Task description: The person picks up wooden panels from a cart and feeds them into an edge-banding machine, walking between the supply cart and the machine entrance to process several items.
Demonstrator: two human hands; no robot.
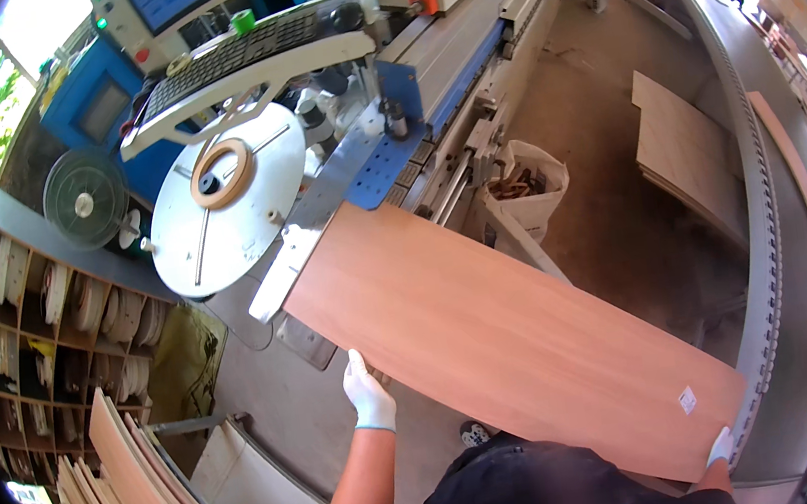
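A long wood-coloured panel (493, 327) with a small white label (687, 401) near its right end lies slantwise before me. Its far left end rests at a machine, beside a blue perforated plate (381, 166) and a white metal guide (287, 270). My left hand (369, 394), in a white glove, holds the panel's near long edge, thumb up and fingers partly hidden beneath. At the right end my right hand (720, 447), gloved too, grips the near corner; most of its fingers are hidden.
A round disc (260, 194) carries a roll of edge band (226, 173) under a keyboard shelf (242, 83). More panels (120, 488) stand at lower left, before a rack of rolls (44, 316). A waste bag (530, 198) stands beyond the panel; a long metal rail (756, 209) runs along the right.
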